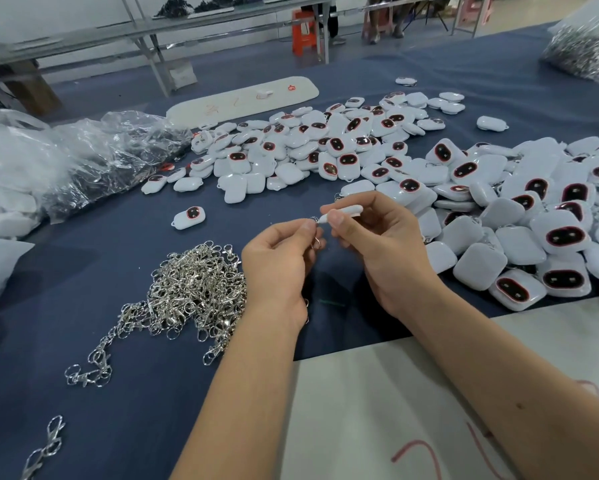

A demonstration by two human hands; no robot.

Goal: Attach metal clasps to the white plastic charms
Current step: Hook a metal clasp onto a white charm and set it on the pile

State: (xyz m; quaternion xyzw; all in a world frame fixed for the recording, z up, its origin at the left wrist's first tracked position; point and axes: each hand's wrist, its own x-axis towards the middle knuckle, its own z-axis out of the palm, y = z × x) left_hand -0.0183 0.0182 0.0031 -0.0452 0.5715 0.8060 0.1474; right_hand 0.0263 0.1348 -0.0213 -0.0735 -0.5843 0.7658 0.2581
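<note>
My right hand [377, 237] grips a white plastic charm [346, 211] edge-on above the blue cloth. My left hand [279, 261] pinches a small metal clasp [316, 241], its ring held right at the charm's tip. A heap of silver clasps [194, 292] lies left of my left hand. White charms with dark red-rimmed ovals are spread at the centre back [326, 147] and stacked thickly at the right [533, 223]. One lone charm [189, 217] lies apart on the cloth.
Crumpled clear plastic bags [83, 161] fill the left. A bag of metal parts [584, 46] sits at the far right corner. A white board [242, 98] lies at the back, a white sheet with red marks [395, 410] near me. Stray clasps [45, 448] lie bottom left.
</note>
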